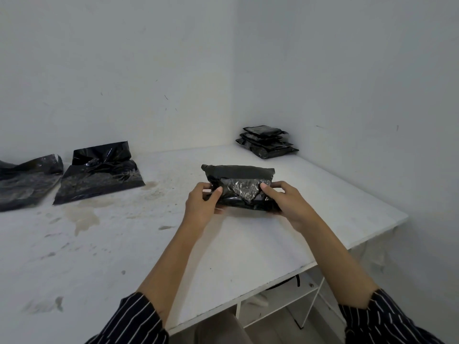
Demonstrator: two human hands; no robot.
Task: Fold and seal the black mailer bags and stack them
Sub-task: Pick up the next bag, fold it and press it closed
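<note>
**Folding stage.** The folded, crinkled black plastic mailer bag (239, 187) is sitting directly between the two hands, its rolled top edge pointing away from the person. The left hand (202, 203) is gripping the bag's left end, with the thumb pressing on the upper face and the fingers curling around the edge. The right hand (285, 203) is gripping the right end in the same way, thumb on top. Whether the bag is resting on the stained white tabletop (124, 244) beneath the hands or being held just above it cannot be told. Beyond the right hand, well apart, a stack of sealed black mailer packets (267, 141) is standing in the wall corner. Far to the left of the left hand, two open, flat black mailer bags (99, 173) (27, 182) are lying side by side. Dark, white-striped sleeves (139, 321) are covering both upper forearms.
</note>
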